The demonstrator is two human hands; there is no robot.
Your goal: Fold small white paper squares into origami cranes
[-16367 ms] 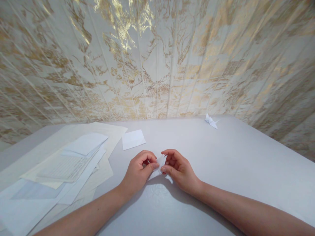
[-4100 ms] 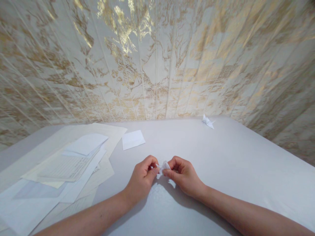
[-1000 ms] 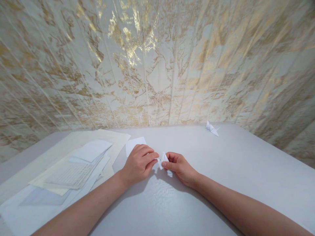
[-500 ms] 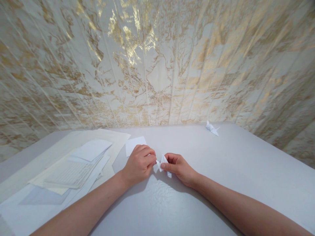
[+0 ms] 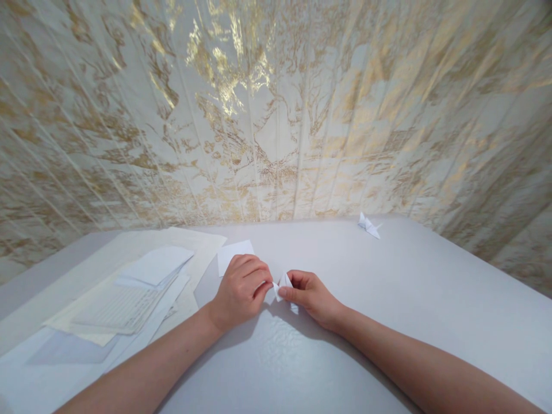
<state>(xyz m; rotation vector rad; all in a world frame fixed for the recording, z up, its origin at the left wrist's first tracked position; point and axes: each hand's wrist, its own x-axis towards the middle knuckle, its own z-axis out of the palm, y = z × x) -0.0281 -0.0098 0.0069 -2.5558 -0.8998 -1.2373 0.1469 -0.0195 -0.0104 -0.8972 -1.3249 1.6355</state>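
A small white origami crane (image 5: 285,281) of folded paper is held between my two hands, just above the table (image 5: 276,368). My right hand (image 5: 311,296) grips its body between thumb and fingers, with a point of paper standing up beside the thumb. My left hand (image 5: 245,287) pinches the thin tip at the crane's left end between thumb and forefinger. Part of the folded paper is hidden behind the right fingers. Beyond my left hand lies a flat white paper square (image 5: 233,253), partly covered by that hand.
Loose papers (image 5: 125,293), some printed with lines, spread over the table's left side under and beside my left forearm. A second paper crane (image 5: 369,226) rests at the back right. Behind the table hangs a gold-patterned white curtain (image 5: 276,126).
The left fingers have shifted slightly on the crane's tip, with thumb and forefinger now showing more clearly. My right hand keeps its hold. The whole view has moved a little.
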